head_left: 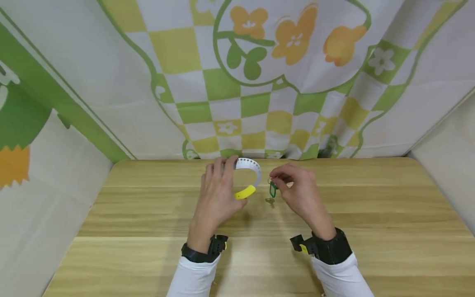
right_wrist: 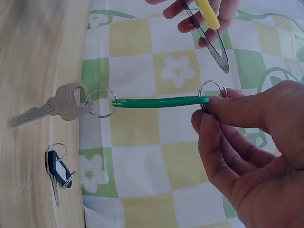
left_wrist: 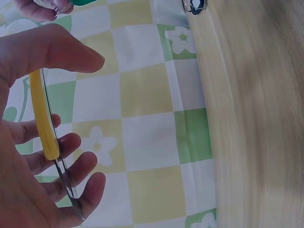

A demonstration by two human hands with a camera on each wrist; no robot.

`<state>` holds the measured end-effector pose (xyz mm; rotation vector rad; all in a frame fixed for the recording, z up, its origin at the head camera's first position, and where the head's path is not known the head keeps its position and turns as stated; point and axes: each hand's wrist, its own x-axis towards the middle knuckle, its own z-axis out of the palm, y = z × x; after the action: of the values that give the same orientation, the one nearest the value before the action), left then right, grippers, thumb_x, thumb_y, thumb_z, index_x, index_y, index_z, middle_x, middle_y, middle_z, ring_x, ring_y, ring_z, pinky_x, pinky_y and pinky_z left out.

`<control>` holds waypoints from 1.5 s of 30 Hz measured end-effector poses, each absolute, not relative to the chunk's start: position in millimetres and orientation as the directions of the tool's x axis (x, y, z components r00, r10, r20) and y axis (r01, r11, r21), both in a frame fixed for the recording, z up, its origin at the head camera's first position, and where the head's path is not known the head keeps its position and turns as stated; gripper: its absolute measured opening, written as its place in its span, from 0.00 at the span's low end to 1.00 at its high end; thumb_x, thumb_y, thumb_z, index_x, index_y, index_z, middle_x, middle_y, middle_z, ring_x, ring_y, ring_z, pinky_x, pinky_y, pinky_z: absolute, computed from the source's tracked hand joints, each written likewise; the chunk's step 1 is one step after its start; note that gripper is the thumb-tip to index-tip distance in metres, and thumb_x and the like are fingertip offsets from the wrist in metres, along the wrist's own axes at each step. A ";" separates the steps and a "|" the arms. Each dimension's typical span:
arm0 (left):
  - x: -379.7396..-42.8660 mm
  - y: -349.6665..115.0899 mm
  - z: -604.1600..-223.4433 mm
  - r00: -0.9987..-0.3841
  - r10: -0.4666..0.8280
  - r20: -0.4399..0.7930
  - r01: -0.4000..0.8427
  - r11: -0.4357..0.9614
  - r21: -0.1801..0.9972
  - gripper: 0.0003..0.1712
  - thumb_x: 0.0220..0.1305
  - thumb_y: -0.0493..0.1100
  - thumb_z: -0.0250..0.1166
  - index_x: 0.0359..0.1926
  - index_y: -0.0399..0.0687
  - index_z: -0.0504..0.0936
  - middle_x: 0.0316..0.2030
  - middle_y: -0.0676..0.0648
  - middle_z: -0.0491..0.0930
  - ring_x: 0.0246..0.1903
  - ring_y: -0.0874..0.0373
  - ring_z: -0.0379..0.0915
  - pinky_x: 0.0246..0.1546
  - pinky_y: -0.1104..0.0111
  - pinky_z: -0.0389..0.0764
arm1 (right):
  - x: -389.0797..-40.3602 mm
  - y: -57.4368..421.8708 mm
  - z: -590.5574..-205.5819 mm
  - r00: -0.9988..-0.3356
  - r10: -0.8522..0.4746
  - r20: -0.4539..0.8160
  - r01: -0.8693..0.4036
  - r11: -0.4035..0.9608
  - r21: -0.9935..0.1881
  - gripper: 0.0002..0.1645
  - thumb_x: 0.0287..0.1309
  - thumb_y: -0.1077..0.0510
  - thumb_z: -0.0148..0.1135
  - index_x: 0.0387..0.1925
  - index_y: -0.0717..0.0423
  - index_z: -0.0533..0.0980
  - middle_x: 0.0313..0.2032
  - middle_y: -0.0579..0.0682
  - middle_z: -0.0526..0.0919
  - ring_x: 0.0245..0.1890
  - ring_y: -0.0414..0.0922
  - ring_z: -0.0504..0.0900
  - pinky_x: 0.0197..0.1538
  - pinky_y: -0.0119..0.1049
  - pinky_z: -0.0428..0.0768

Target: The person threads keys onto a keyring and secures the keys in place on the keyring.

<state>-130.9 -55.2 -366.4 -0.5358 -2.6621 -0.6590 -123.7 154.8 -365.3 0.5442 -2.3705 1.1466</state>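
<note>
My left hand (head_left: 217, 187) holds a flat metal hoop (head_left: 257, 168) with a row of small holes and a yellow grip (head_left: 245, 192). In the left wrist view its fingers curl round the metal strip, and the thumb lies by the yellow grip (left_wrist: 43, 118). Opposite it, my right hand (head_left: 298, 187) pinches a small split ring (right_wrist: 211, 89) between thumb and fingertips. From that ring hangs a green key tag (right_wrist: 159, 102), and below it a second ring carries a silver key (right_wrist: 66, 103). Hoop and tag are apart.
A key with a black tag (right_wrist: 61, 172) lies on the wooden table (head_left: 148, 255), near its back edge. A checked, flowered curtain (head_left: 222, 88) hangs behind the table. White walls stand at both sides.
</note>
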 end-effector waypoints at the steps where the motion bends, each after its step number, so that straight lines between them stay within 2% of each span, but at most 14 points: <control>1: -130.9 -55.0 -366.4 -0.869 0.276 0.410 0.435 0.821 0.369 0.59 0.25 0.47 0.76 0.65 0.51 0.58 0.55 0.44 0.62 0.50 0.46 0.59 0.46 0.53 0.64 | -123.6 155.0 -365.6 -0.820 -0.144 0.554 -0.526 0.572 -0.630 0.09 0.47 0.67 0.64 0.31 0.52 0.80 0.31 0.42 0.78 0.29 0.33 0.77 0.32 0.28 0.74; 11: -130.3 -50.2 -365.6 -0.868 0.296 0.398 0.446 0.818 0.363 0.62 0.22 0.49 0.78 0.65 0.51 0.58 0.56 0.45 0.61 0.51 0.47 0.58 0.46 0.54 0.63 | -124.8 154.8 -366.0 -0.788 -0.094 0.609 -0.545 0.567 -0.618 0.09 0.44 0.67 0.66 0.28 0.53 0.77 0.28 0.44 0.78 0.26 0.35 0.77 0.31 0.29 0.74; 19: -128.5 -48.5 -367.0 -0.868 0.301 0.394 0.447 0.819 0.361 0.62 0.22 0.50 0.79 0.64 0.51 0.58 0.54 0.46 0.61 0.50 0.47 0.58 0.46 0.55 0.63 | -121.0 153.3 -365.9 -0.851 -0.077 0.519 -0.461 0.582 -0.670 0.06 0.47 0.63 0.66 0.27 0.52 0.76 0.25 0.42 0.77 0.24 0.33 0.76 0.29 0.28 0.74; 31: -129.6 -48.7 -366.5 -0.854 0.315 0.413 0.465 0.818 0.338 0.61 0.21 0.49 0.78 0.64 0.53 0.59 0.55 0.47 0.62 0.50 0.48 0.58 0.45 0.56 0.62 | -120.6 153.7 -362.3 -0.914 -0.066 0.401 -0.362 0.581 -0.729 0.05 0.51 0.57 0.64 0.26 0.50 0.74 0.21 0.42 0.77 0.20 0.36 0.76 0.24 0.31 0.73; 39: -129.1 -49.0 -365.4 -0.847 0.332 0.416 0.471 0.830 0.297 0.59 0.23 0.48 0.77 0.64 0.54 0.61 0.55 0.46 0.63 0.50 0.46 0.59 0.44 0.56 0.63 | -119.6 152.6 -360.3 -0.917 -0.095 0.388 -0.372 0.555 -0.744 0.04 0.52 0.59 0.63 0.27 0.51 0.74 0.22 0.42 0.77 0.21 0.37 0.76 0.24 0.32 0.73; 45: -128.8 -48.6 -364.0 -0.843 0.340 0.416 0.479 0.826 0.297 0.59 0.23 0.47 0.77 0.64 0.54 0.61 0.56 0.46 0.63 0.52 0.45 0.59 0.44 0.54 0.63 | -120.9 151.0 -360.3 -0.896 -0.117 0.428 -0.411 0.584 -0.700 0.04 0.50 0.61 0.63 0.27 0.51 0.75 0.23 0.42 0.76 0.21 0.35 0.75 0.25 0.30 0.73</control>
<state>-128.8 -48.6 -364.0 -0.6178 -2.6612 -0.5627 -120.9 151.0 -360.3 0.4286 -2.4804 1.2222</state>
